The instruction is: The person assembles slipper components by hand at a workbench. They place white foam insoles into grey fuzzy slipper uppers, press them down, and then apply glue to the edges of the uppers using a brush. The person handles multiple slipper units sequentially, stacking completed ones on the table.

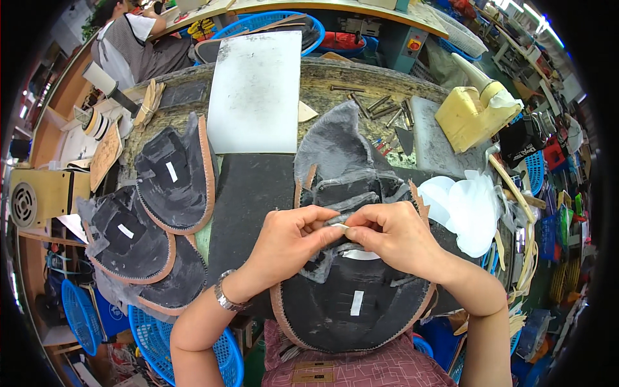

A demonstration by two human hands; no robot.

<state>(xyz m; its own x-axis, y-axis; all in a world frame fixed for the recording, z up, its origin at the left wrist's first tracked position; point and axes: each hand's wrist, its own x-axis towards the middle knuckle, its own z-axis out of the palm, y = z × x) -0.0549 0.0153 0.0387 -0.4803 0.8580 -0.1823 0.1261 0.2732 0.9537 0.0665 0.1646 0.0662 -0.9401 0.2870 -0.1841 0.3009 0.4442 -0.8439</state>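
Observation:
A black shoe upper (319, 300) with a brown zigzag-cut edge and grey fuzzy lining lies before me, its lower part hanging over the bench's front edge. Above its middle, my left hand (290, 242) and my right hand (400, 235) meet, thumbs and fingers pinched on a small white strip (339, 226). Both hands are closed on it; part of it is hidden by the fingertips. Just below the fingers a white piece (361, 255) lies on the upper. A short white label (356, 303) sits lower down on it.
Similar uppers (177, 177) are piled at the left. Behind stands a white board (255, 90); metal punches (380, 106) lie right of it. A yellow container (474, 116) and white curved pieces (464, 209) are at the right. Blue baskets (151, 342) sit below. Another person (132, 39) sits far left.

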